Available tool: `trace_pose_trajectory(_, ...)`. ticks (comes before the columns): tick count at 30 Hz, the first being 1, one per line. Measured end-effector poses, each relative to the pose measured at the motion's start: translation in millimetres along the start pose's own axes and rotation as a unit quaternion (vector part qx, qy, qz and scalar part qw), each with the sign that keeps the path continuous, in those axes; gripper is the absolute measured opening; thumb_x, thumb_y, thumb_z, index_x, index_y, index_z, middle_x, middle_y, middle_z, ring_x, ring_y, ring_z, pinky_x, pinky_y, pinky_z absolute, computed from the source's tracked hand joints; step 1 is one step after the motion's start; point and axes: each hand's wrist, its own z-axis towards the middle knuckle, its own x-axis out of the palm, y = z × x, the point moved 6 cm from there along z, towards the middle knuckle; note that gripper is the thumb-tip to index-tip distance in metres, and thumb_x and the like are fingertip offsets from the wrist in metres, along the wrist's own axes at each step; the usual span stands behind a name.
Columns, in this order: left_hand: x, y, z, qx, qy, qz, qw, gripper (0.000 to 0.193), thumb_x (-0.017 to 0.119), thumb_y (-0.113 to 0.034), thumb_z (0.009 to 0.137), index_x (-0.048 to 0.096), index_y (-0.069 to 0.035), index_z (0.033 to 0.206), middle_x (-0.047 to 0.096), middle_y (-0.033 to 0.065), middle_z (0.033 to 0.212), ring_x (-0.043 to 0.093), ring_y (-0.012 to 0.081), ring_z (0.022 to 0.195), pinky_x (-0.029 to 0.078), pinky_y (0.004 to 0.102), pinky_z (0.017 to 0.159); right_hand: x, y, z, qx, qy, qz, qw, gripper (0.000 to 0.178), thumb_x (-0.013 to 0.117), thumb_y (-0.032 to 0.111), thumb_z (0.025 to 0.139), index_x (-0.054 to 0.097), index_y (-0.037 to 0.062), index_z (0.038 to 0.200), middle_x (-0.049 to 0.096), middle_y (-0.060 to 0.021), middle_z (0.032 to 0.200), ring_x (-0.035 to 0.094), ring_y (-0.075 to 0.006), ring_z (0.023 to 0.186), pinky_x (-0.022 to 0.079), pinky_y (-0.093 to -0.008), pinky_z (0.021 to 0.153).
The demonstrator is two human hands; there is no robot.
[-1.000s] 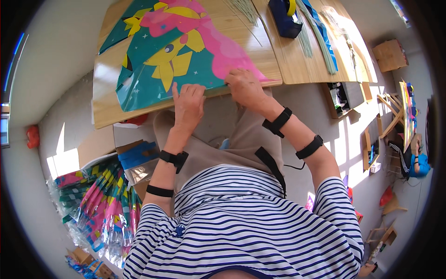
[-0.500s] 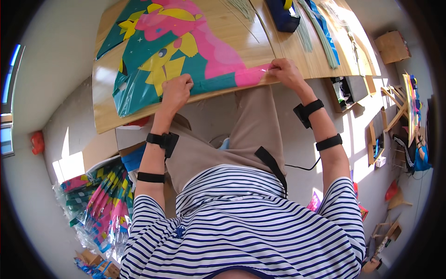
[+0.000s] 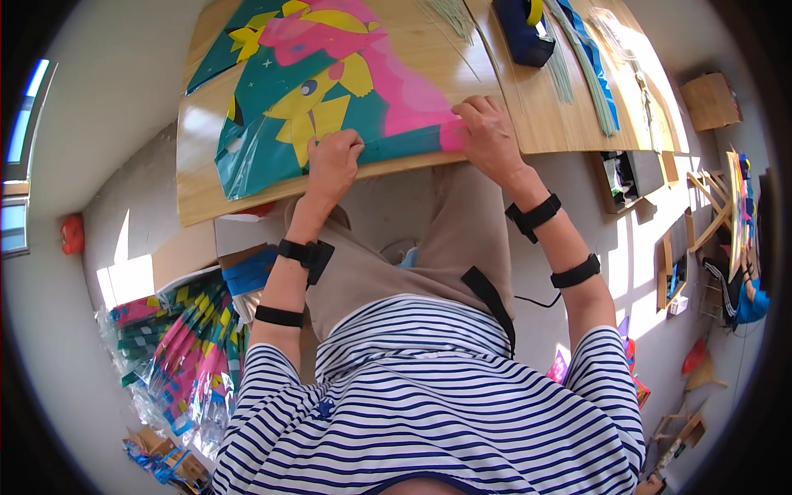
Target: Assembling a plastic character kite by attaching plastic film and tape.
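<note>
Clock: read from the middle of the view, 12 at the top.
Left hand (image 3: 333, 165): at 11, palm down, wrist straight, fingers bent onto the sheet's near edge; thumb mostly hidden, so cannot tell whether it pinches or only presses.
Right hand (image 3: 488, 140): just past 1, knuckles up, forearm slanting in from 4; thumb and fingers pinch the pink end of that edge.
Sheet (image 3: 330, 70): flat on the table (image 3: 198, 169), 11 to 12; teal and pink with yellow figures, narrow band folded along the near edge between the hands.
Cover: right hand hides the pink corner; left hand, the foot of one figure.
Tape dispenser (image 3: 518, 41): at 1, dark blue, apart from the sheet.
Pale green rods (image 3: 591, 91): between 1 and 2, bundled.
Wrapped pile (image 3: 191, 351): at 8, below table level, multicoloured.
Co-worker (image 3: 751, 304): at 3, blue top, far off.
</note>
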Motion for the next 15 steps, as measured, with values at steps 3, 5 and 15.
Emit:
trace_pose_trajectory(3, -5, -17, -3, 0.028, -0.055, 0.003, 0.998, 0.005, 0.065, -0.012, 0.087, 0.065, -0.008, 0.086, 0.065, 0.0098, 0.082, 0.061, 0.0314, 0.085, 0.039, 0.0455, 0.087, 9, 38, 10, -0.071, -0.006, -0.022, 0.997, 0.017, 0.068, 0.005, 0.074, 0.069, 0.0051, 0.09, 0.065, -0.0121, 0.095, 0.058, -0.0323, 0.101, 0.046, -0.0463, 0.093)
trace_pose_trajectory(5, -7, -31, -2, 0.037, -0.081, 0.009, 0.996, 0.005, 0.065, -0.013, 0.086, 0.065, -0.009, 0.085, 0.065, 0.0081, 0.085, 0.06, 0.0297, 0.089, 0.039, 0.046, 0.09, 19, 53, 17, -0.1, 0.012, -0.052, 0.994, 0.015, 0.067, 0.003, 0.072, 0.068, 0.0052, 0.087, 0.064, -0.0111, 0.092, 0.058, -0.0322, 0.098, 0.045, -0.0474, 0.094)
trace_pose_trajectory(15, -30, 21, -73, -0.029, -0.02, 0.105, 0.994, 0.041, 0.074, -0.019, 0.08, 0.062, -0.007, 0.117, 0.058, 0.0082, 0.13, 0.047, 0.0285, 0.131, 0.02, 0.0611, 0.115, 21, 15, -17, -0.102, 0.098, -0.156, 0.978, 0.01, 0.062, -0.001, 0.07, 0.064, 0.0045, 0.078, 0.06, -0.0104, 0.084, 0.055, -0.0327, 0.09, 0.044, -0.0462, 0.089)
